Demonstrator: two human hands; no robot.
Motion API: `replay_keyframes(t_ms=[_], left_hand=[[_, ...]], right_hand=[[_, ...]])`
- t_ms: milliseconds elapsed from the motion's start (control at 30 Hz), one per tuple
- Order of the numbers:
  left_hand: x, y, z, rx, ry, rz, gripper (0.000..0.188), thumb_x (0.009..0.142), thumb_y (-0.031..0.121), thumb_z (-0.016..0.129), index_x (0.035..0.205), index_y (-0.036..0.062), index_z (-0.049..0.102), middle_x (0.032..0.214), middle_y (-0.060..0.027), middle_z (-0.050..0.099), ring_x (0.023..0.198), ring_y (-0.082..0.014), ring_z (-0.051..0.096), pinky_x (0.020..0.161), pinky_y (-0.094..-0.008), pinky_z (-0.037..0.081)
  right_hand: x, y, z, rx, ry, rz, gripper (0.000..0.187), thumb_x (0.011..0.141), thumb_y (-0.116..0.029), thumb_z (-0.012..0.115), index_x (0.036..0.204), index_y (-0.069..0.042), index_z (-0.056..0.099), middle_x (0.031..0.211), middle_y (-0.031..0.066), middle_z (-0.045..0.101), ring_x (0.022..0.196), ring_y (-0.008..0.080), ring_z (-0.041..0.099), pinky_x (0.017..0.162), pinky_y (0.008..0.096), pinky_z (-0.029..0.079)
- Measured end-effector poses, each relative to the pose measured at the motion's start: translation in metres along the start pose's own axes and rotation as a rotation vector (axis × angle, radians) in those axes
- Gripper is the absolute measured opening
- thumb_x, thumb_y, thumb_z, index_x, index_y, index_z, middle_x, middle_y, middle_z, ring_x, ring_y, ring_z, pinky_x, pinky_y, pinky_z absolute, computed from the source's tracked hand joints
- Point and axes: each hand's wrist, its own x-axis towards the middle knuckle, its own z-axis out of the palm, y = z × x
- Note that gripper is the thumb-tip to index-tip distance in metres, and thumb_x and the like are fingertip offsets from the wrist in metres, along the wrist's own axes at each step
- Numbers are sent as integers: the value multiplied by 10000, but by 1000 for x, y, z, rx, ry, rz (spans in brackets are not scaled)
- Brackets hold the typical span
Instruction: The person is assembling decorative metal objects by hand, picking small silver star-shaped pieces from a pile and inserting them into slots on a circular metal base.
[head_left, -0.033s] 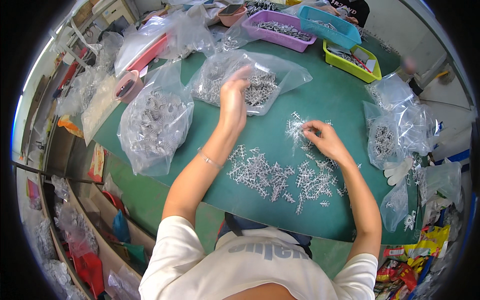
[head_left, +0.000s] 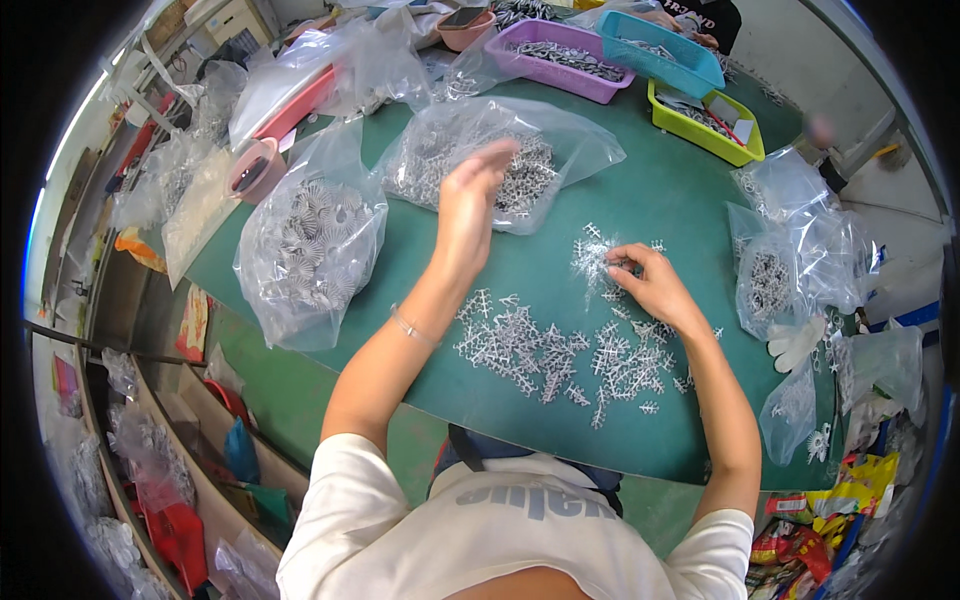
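Note:
My left hand (head_left: 472, 195) is raised over a large clear plastic bag (head_left: 585, 150) of small silvery branched pieces. Its fingers are stretched out, slightly blurred, with nothing visible in them. My right hand (head_left: 648, 280) rests at the middle of the green table, thumb and fingertips pinched together at the edge of a small shiny clear plastic bag (head_left: 590, 262). A few silvery pieces lie around that bag. Closer to me, two loose heaps of branched silvery pieces (head_left: 515, 345) spread over the tabletop, one of them partly under my right wrist.
A clear bag of ribbed, shell-like pieces (head_left: 315, 245) lies at left, near a pink bowl (head_left: 258, 172). Purple (head_left: 600, 92), blue (head_left: 690, 72) and lime-green (head_left: 745, 155) baskets stand at the back. Filled bags (head_left: 770, 285) and a white glove (head_left: 797, 343) sit at right. Another person (head_left: 715, 25) is behind.
My left hand's fingers have straightened and reached a little farther forward and right over the large bag. My right hand has barely moved at the small bag.

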Motion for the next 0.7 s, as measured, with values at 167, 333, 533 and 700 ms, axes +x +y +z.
replay_keyframes(t_ms=[167,333,533,700], left_hand=[[-72,-10,-18,340,-64,46,197,852,-13,471,980,-54,615,1017,-122,623,922,-205,593,827,-294,461],[-107,-32,-45,1427,-203,335,292,845,22,562,1136,8,548,1190,-151,541,1091,-316,522,930,-403,417],[-131,-22,-60,1107,-379,55,388,778,19,614,1157,23,532,1235,-150,476,1139,-344,454,967,-458,355],[-139,-15,-49,1235,-279,214,362,765,55,646,1115,40,556,1140,-113,512,1086,-284,473,921,-423,345]], right_hand=[[8,12,22,-237,214,-222,394,791,-218,668,1130,-47,567,1247,143,493,1167,312,427,983,366,354],[23,17,47,-419,206,-357,330,785,-159,658,1087,-52,576,1248,125,507,1155,322,455,987,368,349],[-17,-10,39,-261,41,-358,95,763,-61,647,841,-16,618,932,83,609,908,268,547,845,368,394],[-46,-33,41,-185,99,-317,189,733,-90,691,899,-23,629,945,103,579,908,281,519,838,360,390]])
